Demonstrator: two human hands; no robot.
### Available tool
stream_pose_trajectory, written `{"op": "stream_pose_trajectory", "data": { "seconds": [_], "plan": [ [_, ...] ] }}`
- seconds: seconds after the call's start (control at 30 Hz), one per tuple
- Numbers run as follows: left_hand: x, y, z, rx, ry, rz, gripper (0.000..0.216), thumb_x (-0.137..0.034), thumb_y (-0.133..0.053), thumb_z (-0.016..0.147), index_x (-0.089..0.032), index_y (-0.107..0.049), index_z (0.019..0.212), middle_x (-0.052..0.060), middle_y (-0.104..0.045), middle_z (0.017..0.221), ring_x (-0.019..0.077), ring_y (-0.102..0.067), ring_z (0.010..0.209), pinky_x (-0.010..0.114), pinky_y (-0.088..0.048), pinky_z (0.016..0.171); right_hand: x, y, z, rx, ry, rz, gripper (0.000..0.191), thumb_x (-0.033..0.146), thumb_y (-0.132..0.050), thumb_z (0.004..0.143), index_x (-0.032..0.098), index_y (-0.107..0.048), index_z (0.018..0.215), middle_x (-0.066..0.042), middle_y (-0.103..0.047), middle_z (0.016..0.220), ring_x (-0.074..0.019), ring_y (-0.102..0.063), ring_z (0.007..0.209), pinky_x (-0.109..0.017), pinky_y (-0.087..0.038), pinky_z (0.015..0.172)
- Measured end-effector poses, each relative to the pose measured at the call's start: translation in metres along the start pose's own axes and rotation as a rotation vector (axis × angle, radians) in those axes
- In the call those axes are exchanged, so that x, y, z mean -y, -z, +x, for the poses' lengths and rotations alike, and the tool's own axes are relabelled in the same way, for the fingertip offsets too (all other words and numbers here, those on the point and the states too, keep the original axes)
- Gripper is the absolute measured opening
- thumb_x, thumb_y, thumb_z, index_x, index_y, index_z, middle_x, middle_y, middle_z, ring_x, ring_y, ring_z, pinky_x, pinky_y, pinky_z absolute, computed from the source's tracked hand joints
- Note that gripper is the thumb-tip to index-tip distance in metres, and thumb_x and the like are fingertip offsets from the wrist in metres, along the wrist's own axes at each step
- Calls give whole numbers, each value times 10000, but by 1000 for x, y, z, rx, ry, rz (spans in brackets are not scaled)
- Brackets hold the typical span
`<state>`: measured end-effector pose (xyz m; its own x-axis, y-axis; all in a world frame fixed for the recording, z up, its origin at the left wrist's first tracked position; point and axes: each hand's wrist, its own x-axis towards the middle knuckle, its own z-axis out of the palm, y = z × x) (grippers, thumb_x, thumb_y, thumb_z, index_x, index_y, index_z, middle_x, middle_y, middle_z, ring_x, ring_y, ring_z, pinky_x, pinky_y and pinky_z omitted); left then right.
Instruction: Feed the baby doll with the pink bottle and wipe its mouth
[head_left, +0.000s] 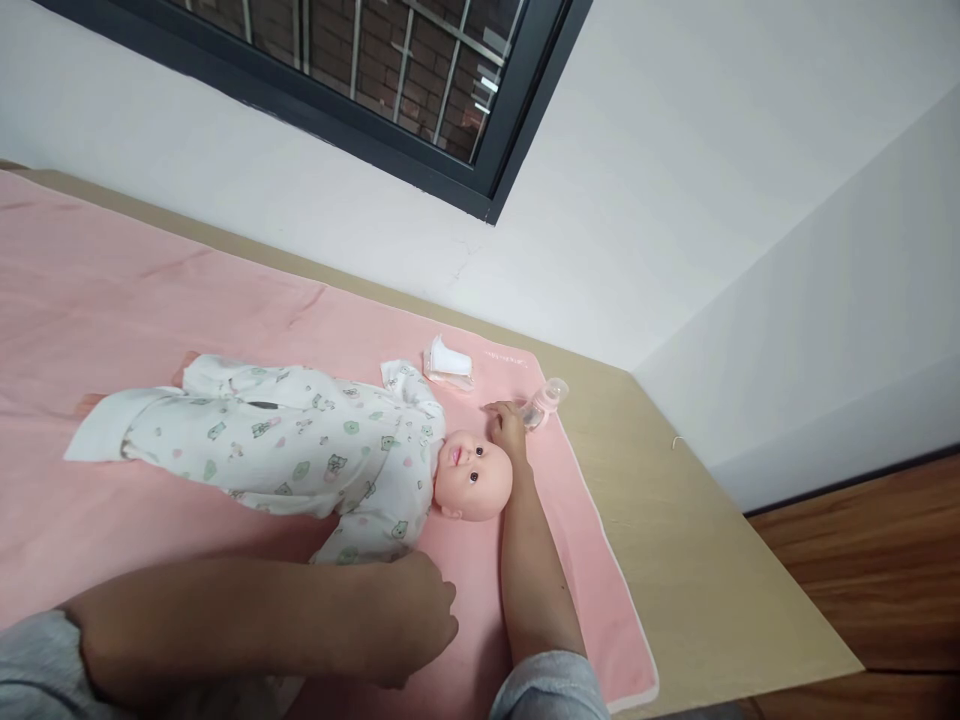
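Note:
A baby doll (472,475) in a white patterned sleepsuit (300,440) lies on its back on a pink blanket (112,300), head to the right. My left hand (420,620) rests near the doll's lower sleeve, fingers curled, with nothing visible in it. My right hand (508,428) reaches past the doll's head and touches a small clear baby bottle (544,402) lying on the blanket. Whether the fingers grip the bottle is unclear.
A white packet of wipes (448,363) lies above the doll's head near the blanket's far edge. The blanket covers a beige table (712,560) set against a white wall under a dark-framed window (390,90). Wooden floor (885,580) shows at right.

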<state>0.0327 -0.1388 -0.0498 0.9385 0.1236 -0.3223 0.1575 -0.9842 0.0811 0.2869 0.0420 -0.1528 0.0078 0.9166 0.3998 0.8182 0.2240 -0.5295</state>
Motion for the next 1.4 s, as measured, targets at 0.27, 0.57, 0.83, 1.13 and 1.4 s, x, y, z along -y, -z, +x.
{"op": "stream_pose_trajectory", "data": {
  "seconds": [0.27, 0.57, 0.83, 1.13, 1.4],
  "plan": [
    [0, -2, 1, 37, -10, 28, 291, -381, -758, 770, -188, -690, 977, 107, -687, 940, 212, -599, 599, 315, -356, 459, -1, 0, -1, 69, -25, 9, 395, 26, -407, 754, 176, -727, 931, -87, -662, 1006, -217, -573, 1026, -384, -451, 979],
    [-1, -2, 0, 71, -5, 61, 318, -407, -715, 816, -193, -672, 1048, 110, -679, 981, 221, -608, 636, 322, -348, 465, -8, -5, 0, 44, -52, 13, 425, 23, -407, 754, 173, -716, 1004, -85, -664, 1034, -223, -565, 1047, -393, -446, 988],
    [2, -23, 6, -123, 11, -14, 285, -366, -812, 691, -198, -689, 885, 77, -667, 809, 201, -551, 562, 316, -328, 482, -12, -9, 1, -34, -24, 4, 411, 37, -433, 736, 188, -718, 989, -80, -644, 1050, -223, -550, 1057, -403, -428, 1010],
    [-1, 1, 1, 69, -8, 51, 291, -374, -723, 806, -192, -689, 1031, 108, -679, 965, 218, -587, 621, 334, -358, 479, -16, -12, 1, 17, -9, -26, 383, 41, -439, 735, 189, -731, 934, -84, -635, 1056, -231, -549, 1064, -413, -441, 1008],
    [1, -24, 7, -92, 8, -9, 280, -372, -792, 720, -198, -700, 920, 98, -671, 838, 216, -578, 607, 319, -369, 526, -14, -11, 1, 14, -37, -14, 483, 41, -438, 736, 188, -673, 1132, -84, -651, 1088, -224, -565, 1048, -406, -457, 988]
  ]
}}
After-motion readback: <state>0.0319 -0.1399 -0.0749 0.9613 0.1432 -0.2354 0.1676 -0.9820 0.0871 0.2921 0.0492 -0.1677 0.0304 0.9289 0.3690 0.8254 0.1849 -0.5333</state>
